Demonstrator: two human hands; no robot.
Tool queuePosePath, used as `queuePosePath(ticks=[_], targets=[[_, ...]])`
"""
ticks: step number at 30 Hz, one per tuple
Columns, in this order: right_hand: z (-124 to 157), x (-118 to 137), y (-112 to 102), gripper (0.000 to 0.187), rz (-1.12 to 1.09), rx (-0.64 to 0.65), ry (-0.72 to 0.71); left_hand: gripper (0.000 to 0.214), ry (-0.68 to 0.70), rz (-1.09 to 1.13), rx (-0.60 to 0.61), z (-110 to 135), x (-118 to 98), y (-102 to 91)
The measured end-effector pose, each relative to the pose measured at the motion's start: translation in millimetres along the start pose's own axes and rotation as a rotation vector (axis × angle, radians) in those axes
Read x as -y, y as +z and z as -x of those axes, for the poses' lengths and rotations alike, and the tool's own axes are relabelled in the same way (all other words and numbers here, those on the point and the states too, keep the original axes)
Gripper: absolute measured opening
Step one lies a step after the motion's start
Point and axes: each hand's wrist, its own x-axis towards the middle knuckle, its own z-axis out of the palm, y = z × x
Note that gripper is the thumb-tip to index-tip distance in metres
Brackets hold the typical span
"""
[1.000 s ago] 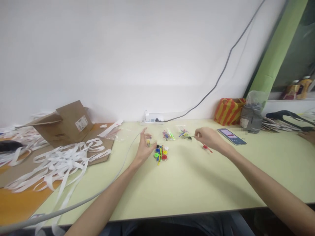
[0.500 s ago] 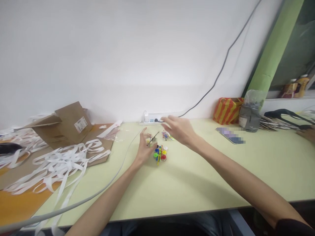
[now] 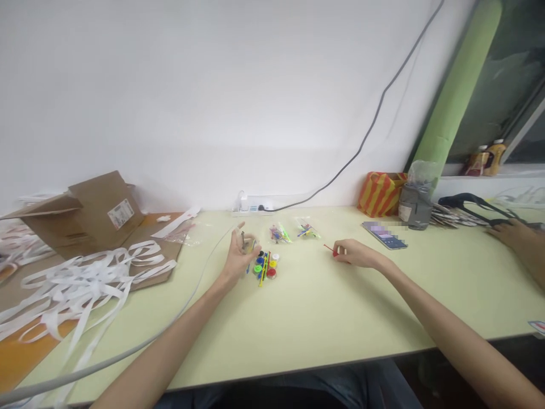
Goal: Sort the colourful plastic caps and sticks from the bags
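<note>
My left hand is curled around something see-through with small blue, yellow and dark bits in it; its kind is unclear. Just right of it lies a cluster of small round pieces in red, yellow, white, green, blue and black, with thin coloured sticks lying lengthwise among them. Apart to the right, my right hand is low over the table, its fingers closed on a thin red stick. Behind the cluster lie two clear bags of coloured pieces, a left bag and a right bag.
A pale green table spreads before me. On the left are a cardboard box, tangled white straps and a grey cable. A phone and striped bag stand right, near another person's hand.
My right hand has moved right and down to the table and now holds a red stick. A second clear bag shows behind the cluster. The view has shifted slightly right.
</note>
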Motion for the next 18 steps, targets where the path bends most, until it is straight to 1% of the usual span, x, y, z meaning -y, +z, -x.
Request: queuePosePath(ticks=[1,3,6,8,10,11,12,15,18], targets=[[0.8,9.3,-1.4,0.021,-0.035,-0.016,-0.053,0.079,0.022,-0.027,0.009,0.2,-0.2,1.1],[2.1,33.4,-9.1,0.024,-0.116,-0.096,-0.200,0.078,0.064,-0.103,-0.003,0.0,0.9,2.7],[0.3,74.9,-21.7,0.029,-0.228,-0.309,-0.453,0.077,0.111,-0.237,-0.066,-1.5,5.2,2.0],[-6.2,100.0,-21.6,0.032,-0.249,-0.481,-0.564,0.080,0.122,-0.332,-0.116,-2.7,7.6,-0.9],[-17.5,118.3,-10.9,0.035,-0.294,-0.660,-0.595,0.083,0.148,-0.445,-0.157,-3.6,8.3,-4.9],[-24.3,124.1,-2.0,0.036,-0.310,-0.730,-0.594,0.085,0.171,-0.505,-0.162,-4.0,8.2,-7.0],[-31.4,127.6,8.6,0.035,-0.321,-0.771,-0.597,0.086,0.198,-0.560,-0.157,-4.4,7.9,-9.1],[-48.8,127.5,41.8,0.027,-0.377,-0.789,-0.595,0.087,0.246,-0.678,-0.119,-6.4,8.0,-14.2],[-53.2,121.6,65.1,0.020,-0.457,-0.801,-0.560,0.084,0.243,-0.737,-0.083,-8.9,11.6,-18.1]])
